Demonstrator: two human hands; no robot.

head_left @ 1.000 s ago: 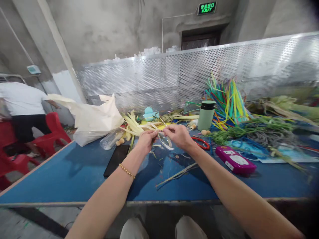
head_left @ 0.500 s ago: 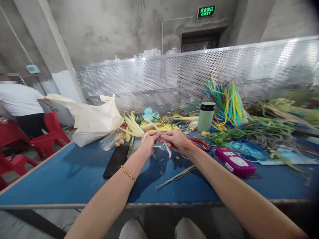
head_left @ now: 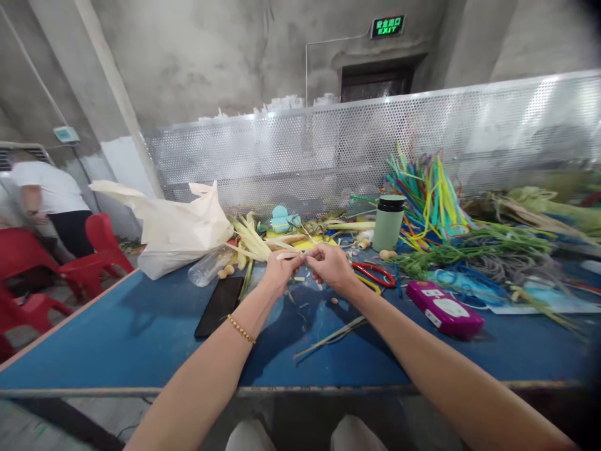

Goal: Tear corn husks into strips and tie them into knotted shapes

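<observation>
My left hand is closed in a pinch on a pale, husk-like strip, which lies along the top of the fingers. My right hand meets it fingertip to fingertip, its thumb and forefinger pinching the strip's end. What lies between the fingertips is small and partly hidden. Just behind my left hand is a bunch of pale yellow-green husks. Small pale scraps lie on the table below my hands.
On the blue table are a white bag, clear bottle, black phone, red-handled scissors, green jar and purple box. Coloured strips stand behind. A person in white is near red chairs.
The strip end that hung down between my hands no longer hangs there. My hands stay close together in nearly the same place. The person at the left has bent over.
</observation>
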